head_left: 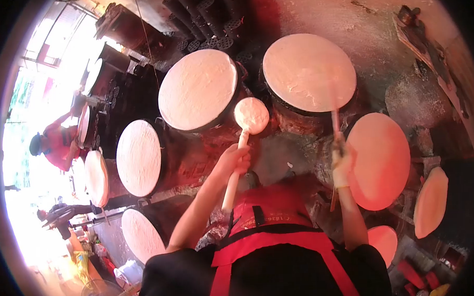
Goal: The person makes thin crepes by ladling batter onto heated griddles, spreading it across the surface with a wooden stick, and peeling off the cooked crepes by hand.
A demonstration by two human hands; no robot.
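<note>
My left hand (234, 161) is wrapped round the pale handle of a round-headed tool (251, 116), whose head is covered in dough or batter. Near the right griddle (310, 72), my right hand (341, 165) grips a thin stick tool (336, 121); its upper end is blurred over that griddle's lower right edge. A pale sheet covers this griddle. The left griddle (197, 89) also bears a pale sheet, up and left of the round head. Just right of my right hand lies another round sheet (379, 161).
More round sheets lie at the left (138, 157), lower left (142, 235) and far right (431, 202). Dark perforated cylinders (206, 24) stand behind the griddles. A person in red (58, 144) is at the far left. A wooden plank (432, 57) leans at the upper right.
</note>
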